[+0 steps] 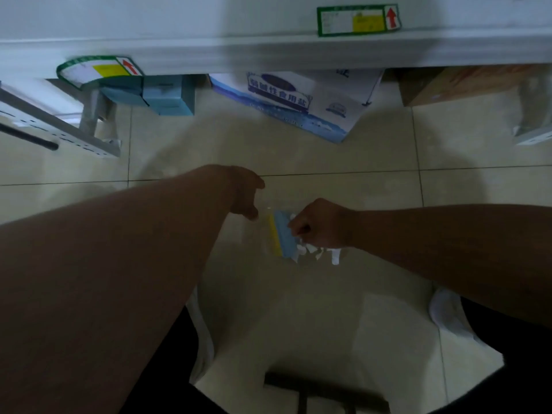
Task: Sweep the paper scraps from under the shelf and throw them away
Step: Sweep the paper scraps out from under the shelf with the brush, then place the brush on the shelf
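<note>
Right hand is clenched on the blue and yellow paper scraps, white bits trailing beneath it. Left hand, just beside, hangs loosely curled, holding nothing. Advise cupping the left hand under the trailing bits before lifting clear of the floor.

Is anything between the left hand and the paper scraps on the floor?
Nothing visible. The left hand hangs just left of the paper scraps, with only bare floor tile between them. The right hand already grips the scraps from the other side.
</note>
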The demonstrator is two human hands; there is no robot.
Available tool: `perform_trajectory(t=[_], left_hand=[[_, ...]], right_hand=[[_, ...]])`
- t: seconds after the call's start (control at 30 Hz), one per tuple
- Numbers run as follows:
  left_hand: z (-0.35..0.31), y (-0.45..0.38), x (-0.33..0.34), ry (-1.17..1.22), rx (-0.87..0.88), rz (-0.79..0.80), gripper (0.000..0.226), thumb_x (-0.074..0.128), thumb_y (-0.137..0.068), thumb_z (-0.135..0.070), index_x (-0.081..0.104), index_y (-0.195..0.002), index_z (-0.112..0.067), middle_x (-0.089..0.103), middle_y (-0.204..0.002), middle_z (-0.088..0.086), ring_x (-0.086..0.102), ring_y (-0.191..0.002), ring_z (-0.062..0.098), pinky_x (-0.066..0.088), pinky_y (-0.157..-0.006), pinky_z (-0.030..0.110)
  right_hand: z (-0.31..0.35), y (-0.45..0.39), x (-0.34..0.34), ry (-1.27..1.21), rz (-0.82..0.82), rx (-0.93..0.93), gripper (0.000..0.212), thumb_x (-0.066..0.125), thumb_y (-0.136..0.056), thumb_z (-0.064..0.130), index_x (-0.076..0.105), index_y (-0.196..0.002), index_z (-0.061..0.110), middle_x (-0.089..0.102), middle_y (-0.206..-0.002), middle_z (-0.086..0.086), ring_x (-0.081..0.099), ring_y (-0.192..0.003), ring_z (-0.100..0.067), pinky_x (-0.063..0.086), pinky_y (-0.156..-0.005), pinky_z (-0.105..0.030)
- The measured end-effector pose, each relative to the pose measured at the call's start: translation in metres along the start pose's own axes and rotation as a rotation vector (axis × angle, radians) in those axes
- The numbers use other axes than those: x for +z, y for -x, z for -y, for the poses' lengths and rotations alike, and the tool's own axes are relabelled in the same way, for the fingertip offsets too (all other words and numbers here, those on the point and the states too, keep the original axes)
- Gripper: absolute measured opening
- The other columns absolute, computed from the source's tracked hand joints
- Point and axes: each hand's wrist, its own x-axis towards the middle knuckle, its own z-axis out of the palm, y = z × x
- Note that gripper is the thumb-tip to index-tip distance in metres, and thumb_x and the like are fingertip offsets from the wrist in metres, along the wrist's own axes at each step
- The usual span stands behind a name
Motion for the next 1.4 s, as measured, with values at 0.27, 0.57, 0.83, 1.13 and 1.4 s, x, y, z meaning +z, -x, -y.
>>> perform_trajectory(t=[0.27, 0.57, 0.83, 1.13, 1.4], left_hand=[[-0.040, -0.070, 0.075, -0.319, 0.078, 0.132, 0.138, 0.094, -0.070, -0.052, -0.002, -0.167, -0.036, -0.004, -0.176, 0.004, 0.029, -0.155, 0.036, 0.041, -0.118, 0.057], [-0.046, -0.093, 0.054, -0.321, -0.009, 0.331, 0.130, 0.092, -0.073, -0.048, 0.006, -0.167, -0.028, 0.054, -0.152, 0.012, 0.062, -0.129, 0.034, 0.054, -0.102, 0.046], [-0.052, -0.087, 0.046, -0.016, 0.043, 0.207, 0.097, 0.077, -0.085, -0.062, 0.030, -0.165, -0.030, 0.047, -0.160, 0.004, 0.054, -0.140, 0.028, 0.044, -0.117, 0.043], [-0.060, -0.030, 0.034, 0.795, -0.118, -0.114, 0.051, 0.072, -0.097, -0.047, 0.068, -0.127, -0.006, 0.069, -0.114, 0.014, 0.070, -0.112, 0.036, 0.058, -0.093, 0.043], [-0.014, 0.093, -0.019, 1.034, -0.158, -0.488, 0.056, 0.073, -0.089, -0.063, 0.076, -0.103, -0.008, 0.072, -0.098, 0.013, 0.068, -0.084, 0.028, 0.051, -0.075, 0.034]], right_hand=[[-0.025, 0.004, 0.028, 0.261, 0.022, -0.353, 0.032, 0.050, -0.083, 0.019, 0.082, -0.089, 0.015, 0.078, -0.092, 0.001, 0.073, -0.082, -0.015, 0.050, -0.073, -0.022], [-0.067, 0.024, -0.007, 0.023, 0.229, 0.144, 0.031, 0.062, -0.082, 0.015, 0.078, -0.107, 0.026, 0.074, -0.113, 0.010, 0.065, -0.109, -0.008, 0.045, -0.097, -0.023], [-0.074, 0.040, -0.016, -0.987, 0.058, 0.593, 0.023, 0.065, -0.085, -0.010, 0.074, -0.103, -0.001, 0.074, -0.096, -0.018, 0.073, -0.078, -0.018, 0.059, -0.067, -0.023], [-0.041, 0.036, -0.076, -1.437, -0.028, 0.575, 0.030, 0.060, -0.087, -0.016, 0.059, -0.117, -0.011, 0.064, -0.118, -0.031, 0.071, -0.099, -0.038, 0.061, -0.083, -0.041], [0.084, 0.053, -0.155, -1.359, -0.250, 0.395, 0.029, 0.063, -0.088, -0.013, 0.059, -0.116, -0.007, 0.066, -0.110, -0.028, 0.074, -0.088, -0.032, 0.062, -0.072, -0.032]])
